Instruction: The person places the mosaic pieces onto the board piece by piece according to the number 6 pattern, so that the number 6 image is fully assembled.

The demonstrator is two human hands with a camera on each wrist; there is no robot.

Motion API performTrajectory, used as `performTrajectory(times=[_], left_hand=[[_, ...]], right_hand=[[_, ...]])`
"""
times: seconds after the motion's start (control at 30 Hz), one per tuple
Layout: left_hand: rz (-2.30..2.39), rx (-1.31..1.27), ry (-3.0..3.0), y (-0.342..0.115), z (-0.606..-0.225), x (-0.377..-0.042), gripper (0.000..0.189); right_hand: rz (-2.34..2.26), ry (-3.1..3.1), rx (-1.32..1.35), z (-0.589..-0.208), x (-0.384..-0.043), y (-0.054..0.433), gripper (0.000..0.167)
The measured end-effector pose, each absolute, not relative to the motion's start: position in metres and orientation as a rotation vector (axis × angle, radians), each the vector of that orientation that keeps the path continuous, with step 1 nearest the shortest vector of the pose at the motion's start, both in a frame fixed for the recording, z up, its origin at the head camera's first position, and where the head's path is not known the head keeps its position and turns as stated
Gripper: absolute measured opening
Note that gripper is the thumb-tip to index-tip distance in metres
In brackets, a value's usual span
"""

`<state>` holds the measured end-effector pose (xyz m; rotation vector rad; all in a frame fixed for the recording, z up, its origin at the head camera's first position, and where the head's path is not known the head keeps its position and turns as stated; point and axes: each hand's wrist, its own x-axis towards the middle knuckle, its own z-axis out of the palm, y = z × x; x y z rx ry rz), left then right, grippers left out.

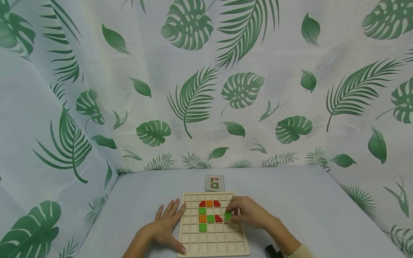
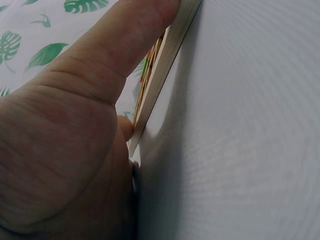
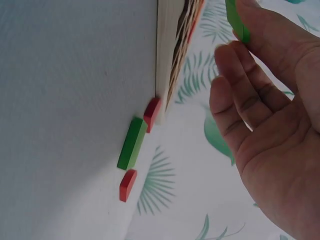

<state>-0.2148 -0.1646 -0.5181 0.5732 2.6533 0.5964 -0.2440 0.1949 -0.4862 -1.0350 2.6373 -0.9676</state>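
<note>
A wooden grid board (image 1: 213, 247) lies on the table, with green, orange and red tiles in several of its squares. Spread along the board's left edge is my left hand (image 1: 162, 227), its thumb at the near left corner; in the left wrist view that thumb (image 2: 115, 50) touches the board's side. My right hand (image 1: 248, 212) pinches a green square tile (image 1: 228, 216) over the board's right part, just right of a red quarter-round tile (image 1: 218, 219). The right wrist view shows this green tile between thumb and fingertips, partly cut off by the frame.
Behind the board lies a small card (image 1: 214, 183) with a coloured grid pattern. In the right wrist view, a green block (image 3: 132, 144) and two red pieces (image 3: 128, 185) lie on the table beside the board. A dark object (image 1: 273, 251) is by the right forearm. Leaf-print cloth hangs around.
</note>
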Motion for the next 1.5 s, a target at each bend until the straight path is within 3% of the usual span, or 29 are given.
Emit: performTrajectory(times=[0.27, 1.5], left_hand=[[0.608, 0.581, 2.652, -0.165, -0.518, -0.215, 0.145], [0.593, 0.590, 2.655, -0.167, -0.523, -0.217, 0.146]], right_hand=[[-0.942, 2.594, -1.164, -0.490, -0.243, 0.184, 0.021], [-0.716, 2.623, -1.095, -0.494, -0.233, 0.159, 0.022]])
